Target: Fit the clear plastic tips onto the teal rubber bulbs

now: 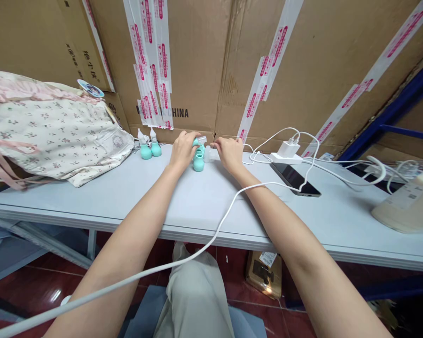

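My left hand (182, 149) is closed round a teal rubber bulb (196, 142), tilted to the right. A short clear plastic piece (202, 139) sits at the bulb's mouth. My right hand (231, 153) is closed in a pinch just to the right; its fingertips are beside some clear plastic pieces (207, 153), and what it grips is too small to make out. Between the hands, loose teal bulbs (198, 163) stand in a short row, mouths up. Further left, two nasal aspirators (145, 151), teal bulbs with clear pointed tips, stand upright side by side.
A floral cloth bag (56, 126) lies at the left. At the right are a phone (296, 179), a white charger on a power strip (286, 158) and a plastic jug (409, 202). A white cable (229, 211) crosses over my arms. Taped cardboard (197, 61) backs the grey table (211, 206).
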Motion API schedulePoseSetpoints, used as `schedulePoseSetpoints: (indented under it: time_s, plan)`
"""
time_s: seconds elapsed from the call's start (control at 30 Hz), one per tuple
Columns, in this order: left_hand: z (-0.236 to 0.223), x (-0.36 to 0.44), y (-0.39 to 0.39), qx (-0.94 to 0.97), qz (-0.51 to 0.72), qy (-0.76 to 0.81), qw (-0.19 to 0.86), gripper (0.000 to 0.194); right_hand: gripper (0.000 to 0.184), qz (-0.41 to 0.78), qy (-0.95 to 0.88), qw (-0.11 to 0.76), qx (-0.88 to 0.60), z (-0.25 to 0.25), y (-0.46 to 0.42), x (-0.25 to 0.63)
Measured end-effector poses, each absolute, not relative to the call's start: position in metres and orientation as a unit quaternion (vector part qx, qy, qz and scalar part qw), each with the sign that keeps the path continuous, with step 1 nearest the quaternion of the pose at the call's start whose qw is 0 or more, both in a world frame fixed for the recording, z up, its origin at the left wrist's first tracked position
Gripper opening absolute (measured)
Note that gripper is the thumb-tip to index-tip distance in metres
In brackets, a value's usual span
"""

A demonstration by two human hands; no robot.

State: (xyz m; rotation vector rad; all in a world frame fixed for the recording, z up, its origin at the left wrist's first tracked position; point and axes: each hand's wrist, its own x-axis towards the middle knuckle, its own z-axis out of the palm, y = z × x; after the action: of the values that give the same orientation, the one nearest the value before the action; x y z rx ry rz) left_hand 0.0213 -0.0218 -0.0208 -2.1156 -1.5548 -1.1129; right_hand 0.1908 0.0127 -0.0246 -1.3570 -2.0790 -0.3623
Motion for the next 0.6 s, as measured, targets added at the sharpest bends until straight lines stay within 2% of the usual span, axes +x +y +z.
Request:
schedulePoseSetpoints:
  time_s: [0.1,0.27,0.43,0.6]
  plan:
    - [-0.019,0.025,-0.024,-0.756,-0.353,-0.525,0.17,0.034,0.048,0.061,-0.788,0.389,-0.473,-0.014,0.013,0.186]
    - [-0.014,0.026,-0.03,-0.778,-0.307,-0.504,0.216,0.038,0.037,0.297,-0.765,0.44,-0.365,-0.008,0.018,0.182]
    - [-0.011,0.022,-0.032,-0.766,-0.276,-0.523,0.253,0.029,0.03,0.397,-0.695,0.503,-0.324,-0.001,0.016,0.185]
    - [-0.011,0.023,-0.033,-0.761,-0.258,-0.543,0.244,0.029,0.03,0.423,-0.705,0.489,-0.29,0.005,0.014,0.19]
